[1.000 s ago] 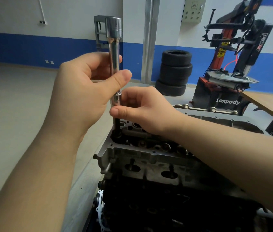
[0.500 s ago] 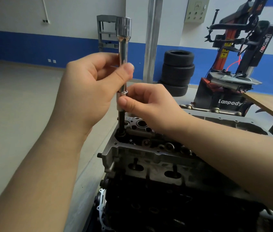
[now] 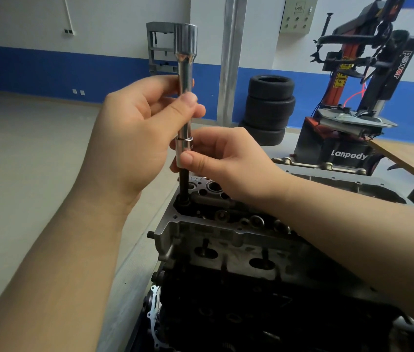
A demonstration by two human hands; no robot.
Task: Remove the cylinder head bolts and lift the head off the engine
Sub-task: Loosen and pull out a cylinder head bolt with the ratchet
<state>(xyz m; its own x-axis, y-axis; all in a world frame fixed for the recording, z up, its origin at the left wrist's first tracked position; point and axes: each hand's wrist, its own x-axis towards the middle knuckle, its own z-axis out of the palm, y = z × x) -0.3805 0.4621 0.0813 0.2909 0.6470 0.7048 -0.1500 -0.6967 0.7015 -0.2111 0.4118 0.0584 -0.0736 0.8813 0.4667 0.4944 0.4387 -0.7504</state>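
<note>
A grey aluminium cylinder head (image 3: 226,240) sits on the dark engine block (image 3: 264,308) below me. A long chrome socket extension (image 3: 185,72) stands upright over the head's far left corner, with a socket (image 3: 184,153) at its lower end. Under the socket a dark head bolt (image 3: 184,182) rises partly out of its hole. My left hand (image 3: 135,138) pinches the extension shaft between thumb and fingers. My right hand (image 3: 223,163) grips the socket from the right. Several other bolt holes and valve parts show along the top of the head.
A stack of three tyres (image 3: 269,110) stands at the back wall beside a metal pillar (image 3: 228,59). A red and black tyre changer (image 3: 360,97) is at the back right. A wooden tabletop edge (image 3: 411,158) juts in at right. A grey oil pan (image 3: 340,179) lies behind the engine.
The extension, socket and bolt have risen, so more of the dark bolt shank shows above the head. Both hands moved up with the tool.
</note>
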